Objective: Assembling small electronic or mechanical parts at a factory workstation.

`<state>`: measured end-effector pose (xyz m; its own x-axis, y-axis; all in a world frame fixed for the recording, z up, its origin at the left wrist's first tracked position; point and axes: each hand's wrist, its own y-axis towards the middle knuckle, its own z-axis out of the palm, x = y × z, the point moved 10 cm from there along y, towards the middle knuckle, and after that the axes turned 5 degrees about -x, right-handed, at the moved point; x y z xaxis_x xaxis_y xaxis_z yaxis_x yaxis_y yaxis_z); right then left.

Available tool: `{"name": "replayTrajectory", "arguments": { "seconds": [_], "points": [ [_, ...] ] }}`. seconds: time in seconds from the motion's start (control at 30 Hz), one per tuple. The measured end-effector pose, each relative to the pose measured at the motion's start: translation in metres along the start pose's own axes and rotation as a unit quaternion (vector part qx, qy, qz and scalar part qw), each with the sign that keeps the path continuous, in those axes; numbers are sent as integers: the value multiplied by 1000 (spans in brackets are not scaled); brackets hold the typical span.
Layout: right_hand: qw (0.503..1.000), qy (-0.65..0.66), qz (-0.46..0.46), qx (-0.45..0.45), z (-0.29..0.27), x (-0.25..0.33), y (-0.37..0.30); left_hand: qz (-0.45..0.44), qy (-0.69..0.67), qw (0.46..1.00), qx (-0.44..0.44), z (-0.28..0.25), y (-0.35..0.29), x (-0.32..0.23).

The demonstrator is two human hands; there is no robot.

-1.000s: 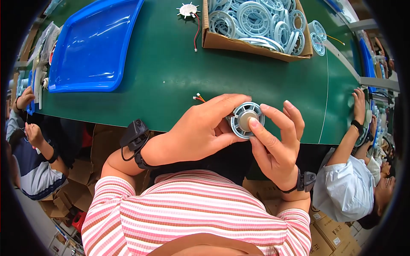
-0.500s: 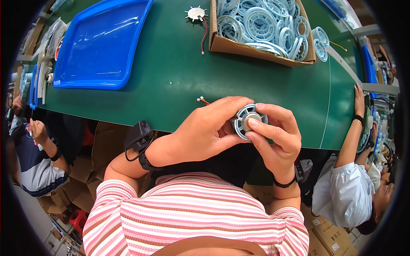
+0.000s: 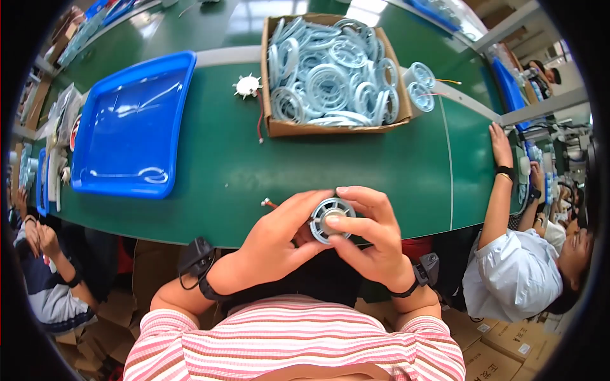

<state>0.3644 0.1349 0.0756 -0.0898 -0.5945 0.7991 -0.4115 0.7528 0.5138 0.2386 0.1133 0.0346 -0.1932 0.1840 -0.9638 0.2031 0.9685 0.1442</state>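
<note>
Near the table's front edge, both hands hold a round light-blue spoked ring (image 3: 316,230) with a silvery disc in its middle. My left hand (image 3: 270,235) is closed around its left side. On the right, my right hand (image 3: 375,232) grips the far and near rim, with one fingertip resting on the central disc. A short wire with a small white connector (image 3: 267,202) sticks out beyond my left hand's fingers; where it joins is hidden. Farther off lies a white disc with short spokes (image 3: 247,86) and a red wire (image 3: 260,120).
A cardboard box (image 3: 337,130) full of light-blue rings stands at the far middle, with a few clear-blue rings (image 3: 420,96) right beside it. At the left lies a blue tray (image 3: 127,136). Co-workers sit on both sides; one person's arm (image 3: 499,197) rests on the table at right.
The whole view has tilted, so the box, tray and hands sit lower or farther left in it. Both hands keep their hold on the spoked ring.
</note>
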Motion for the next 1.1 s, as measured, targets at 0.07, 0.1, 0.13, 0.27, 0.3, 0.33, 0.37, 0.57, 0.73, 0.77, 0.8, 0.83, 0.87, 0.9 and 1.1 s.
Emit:
{"name": "replayTrajectory", "arguments": {
  "seconds": [0.07,0.1,0.13,0.27,0.3,0.33,0.37,0.57,0.73,0.77,0.8,0.83,0.87,0.9,1.1],
  "points": [
    [999,-40,-9,21,7,5,3,28,23,999,-13,-4,-2,-1],
    [996,-68,-10,49,13,5,5,42,19,999,-5,-1,-1,-4],
    [992,-97,-11,77,14,4,7,38,-16,999,-32,-6,2,-5],
    [978,-208,24,0,-36,-15,6,54,-90,991,-85,-19,7,0],
    [966,-253,44,-41,-62,-25,4,74,-81,988,-105,-24,4,-2],
    [950,-294,63,-82,-92,-38,4,93,-72,985,-127,-29,2,-3],
    [918,-372,47,-127,-121,-44,6,99,-75,985,-122,-29,3,-3],
    [824,-536,-95,-158,-146,-14,62,126,43,987,-91,-22,4,-18],
    [920,-385,16,-68,-124,-70,101,106,59,989,-79,-18,-7,-20],
    [928,-366,23,-70,-130,-78,103,109,62,988,-87,-19,-8,-21],
    [936,-344,33,-69,-133,-82,104,102,55,989,-89,-19,-10,-19],
    [937,-342,30,-66,-135,-80,103,96,48,990,-89,-19,-13,-18],
    [938,-339,44,-66,-138,-81,101,89,41,991,-91,-20,-14,-16],
    [938,-336,59,-67,-140,-81,98,88,42,991,-96,-21,-16,-17],
    [946,-317,66,6,-99,-28,41,92,37,992,-80,-20,-15,-14]
  ]
}}
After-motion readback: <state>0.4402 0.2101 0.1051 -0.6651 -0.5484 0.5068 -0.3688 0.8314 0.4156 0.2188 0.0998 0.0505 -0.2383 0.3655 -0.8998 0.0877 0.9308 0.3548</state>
